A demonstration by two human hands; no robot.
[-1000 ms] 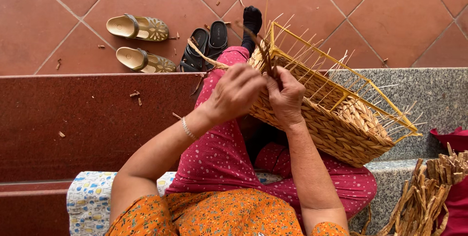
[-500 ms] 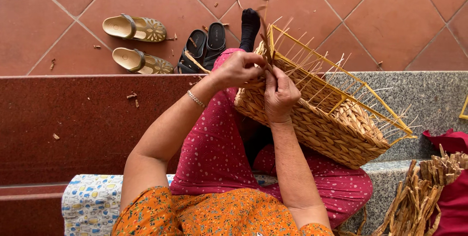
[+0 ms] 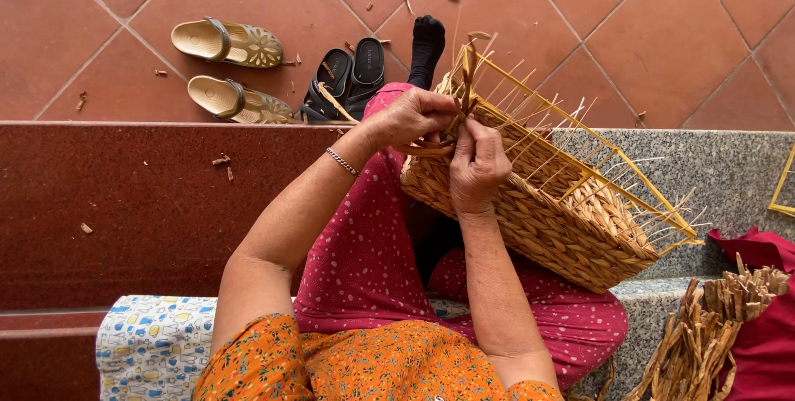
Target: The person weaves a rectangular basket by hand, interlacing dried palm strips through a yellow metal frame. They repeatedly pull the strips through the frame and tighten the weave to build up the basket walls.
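Note:
A half-woven straw basket (image 3: 538,211) rests tilted on my lap, with bare yellow frame rods (image 3: 638,177) sticking up from its rim. My left hand (image 3: 410,120) grips a flat straw strand (image 3: 335,103) at the basket's near corner, fingers curled round it. My right hand (image 3: 476,165) presses on the woven wall just below, thumb and fingers pinching the weave and the same strand. Both hands touch at the corner. I wear pink dotted trousers (image 3: 364,244) and a dark sock (image 3: 426,49).
Two beige sandals (image 3: 228,70) and a pair of black sandals (image 3: 348,78) lie on the terracotta tiles (image 3: 580,12). A dark red step (image 3: 141,202) is on the left, grey stone (image 3: 729,169) on the right. A bundle of dried straw (image 3: 704,335) and red cloth (image 3: 762,318) sit at lower right.
Both hands have shifted up along the basket's corner and closer together. The strand in my left hand has been pulled tighter toward the rim.

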